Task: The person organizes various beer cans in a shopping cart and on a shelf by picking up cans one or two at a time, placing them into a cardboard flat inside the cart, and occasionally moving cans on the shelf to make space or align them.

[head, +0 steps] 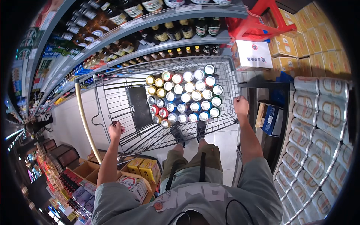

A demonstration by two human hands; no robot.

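A metal wire shopping cart [180, 143] stands crosswise before me. Many drink cans [185, 97], most of them upright with silver lids showing, are grouped inside its basket. Some have gold, red, blue or green sides. My left hand [116, 131] is curled on the wire frame at the basket's handle end, beside the black plastic panel [139, 107]. At the opposite end, my right hand [242, 106] is closed around the basket rim. Fingers of both hands are partly hidden. The pale yellow push handle [85, 121] lies to the left, apart from my left hand.
Bottles fill the store shelves [182, 10] beyond the cart. A red plastic stool [260, 21] sits above a white carton [251, 54], with yellow cartons [315, 36] behind. Stacked can packs [315, 135] border my right. Boxes [144, 168] and wooden bins [87, 170] stand at left.
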